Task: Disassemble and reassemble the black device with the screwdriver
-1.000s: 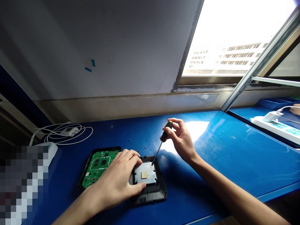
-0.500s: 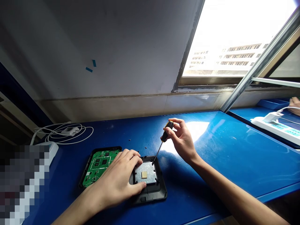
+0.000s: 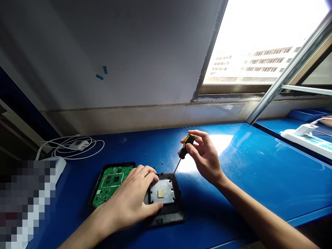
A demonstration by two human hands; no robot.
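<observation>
My right hand (image 3: pixel 207 157) grips a black-and-yellow screwdriver (image 3: pixel 187 146) by its handle. The slanted shaft runs down to the far right corner of a silver metal plate (image 3: pixel 166 188), where the tip meets a dark screw post. That plate lies in a black plastic housing half (image 3: pixel 172 217) and has a small beige square pad (image 3: pixel 160 194) on it. Bridging the plate with thumb and fingers, my left hand (image 3: pixel 135 193) holds the housing down on the table. Partly under my left forearm is another black housing half with a green circuit board (image 3: pixel 111 181).
Small screws (image 3: pixel 162 163) lie behind the housing on the blue table (image 3: pixel 249 173). A white charger with coiled cable (image 3: pixel 79 144) rests at the back left. On the right are a white power strip (image 3: pixel 308 138), a blue tray (image 3: pixel 308 113) and part of another person's hand (image 3: pixel 327 121).
The screwdriver handle has turned in my right fingers, showing more yellow; its tip stays at the same corner. My left hand keeps its place on the housing. The other person's hand has shifted right.
</observation>
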